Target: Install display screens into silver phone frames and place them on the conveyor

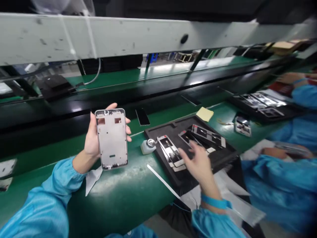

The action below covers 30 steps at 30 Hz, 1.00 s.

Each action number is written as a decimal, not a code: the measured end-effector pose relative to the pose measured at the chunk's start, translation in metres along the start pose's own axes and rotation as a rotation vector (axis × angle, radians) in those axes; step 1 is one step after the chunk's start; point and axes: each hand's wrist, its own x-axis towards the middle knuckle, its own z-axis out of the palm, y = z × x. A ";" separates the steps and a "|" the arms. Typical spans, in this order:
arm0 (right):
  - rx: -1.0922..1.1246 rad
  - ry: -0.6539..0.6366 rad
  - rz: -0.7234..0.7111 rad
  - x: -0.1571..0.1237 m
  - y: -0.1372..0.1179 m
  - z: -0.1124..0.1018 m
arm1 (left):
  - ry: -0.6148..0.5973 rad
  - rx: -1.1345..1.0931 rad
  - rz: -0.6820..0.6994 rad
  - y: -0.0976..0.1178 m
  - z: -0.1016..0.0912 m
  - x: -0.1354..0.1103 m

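My left hand holds a grey phone middle frame upright above the green bench, its flat inner side facing me. The fingers wrap behind it and show past its right edge. My right hand is over a black foam tray, slightly blurred, with thumb and fingers apart and nothing visible in them. Close to its thumb lie phone screen parts with red tabs. Beyond the fingertips, more screen parts overlap in the tray; I cannot tell whether the hand touches any.
A small dispenser bottle stands left of the tray. A white strip, white paper and a dark phone lie on the bench. Yellow notes sit behind the tray. At right, a co-worker's blue sleeve is near another tray.
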 end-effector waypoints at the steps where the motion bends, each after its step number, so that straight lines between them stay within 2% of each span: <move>1: -0.051 -0.053 0.022 0.000 -0.004 0.009 | -0.018 -0.026 -0.015 0.004 0.000 -0.013; 4: -0.250 -0.197 0.103 -0.003 -0.012 0.030 | -0.149 -0.116 -0.026 0.015 -0.007 -0.044; 8: -0.347 -0.234 0.120 0.003 -0.017 0.033 | -0.285 -0.243 -0.023 0.029 -0.023 -0.073; 14: -0.178 -0.152 0.237 0.022 -0.042 0.011 | -0.302 -0.353 -0.035 0.046 -0.043 -0.102; 18: -0.127 -0.057 0.187 0.028 -0.070 -0.018 | -0.374 -0.408 -0.041 0.052 -0.052 -0.110; 21: 0.052 0.061 0.127 0.017 -0.107 -0.040 | -0.404 -0.408 -0.057 0.053 -0.055 -0.112; 24: 0.440 0.201 0.017 -0.009 -0.165 -0.048 | -0.428 -0.374 -0.104 0.054 -0.056 -0.115; 27: 0.612 0.265 -0.084 -0.041 -0.227 -0.040 | -0.435 -0.337 -0.167 0.051 -0.057 -0.116; 30: 0.730 0.183 -0.164 -0.064 -0.276 -0.023 | -0.432 -0.330 -0.187 0.044 -0.059 -0.113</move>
